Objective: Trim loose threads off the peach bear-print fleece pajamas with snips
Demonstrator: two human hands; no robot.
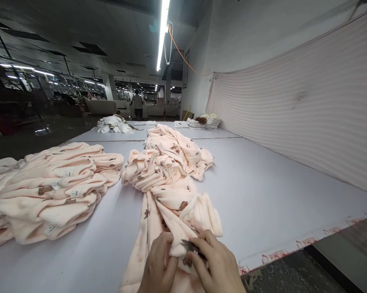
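Fleece cloth (174, 219): on the near part of the bench (262, 195), beneath and between my two grips; it runs back toward a rumpled heap (159, 171), and I cannot tell whether they are one piece.
Left grip (157, 262): thumb and fingers pinched together on a fold of the cloth.
Right grip (218, 262): closed around small metal snips (192, 247), tips pointing at the fold.
Handling: I judge it light, limp and soft, hardly slippery; it should bunch rather than hold a shape, and the blades could nick it.
Best hold: I would take the doubled fold near the snips, fingertips clear of the metal.
Texture: matte peach plush, brown bear-like prints, thick rounded folds.
Left pile (58, 195): similar cloth in loose layers, small white labels (76, 193) showing.
Bench covering: smooth, pale, flat.
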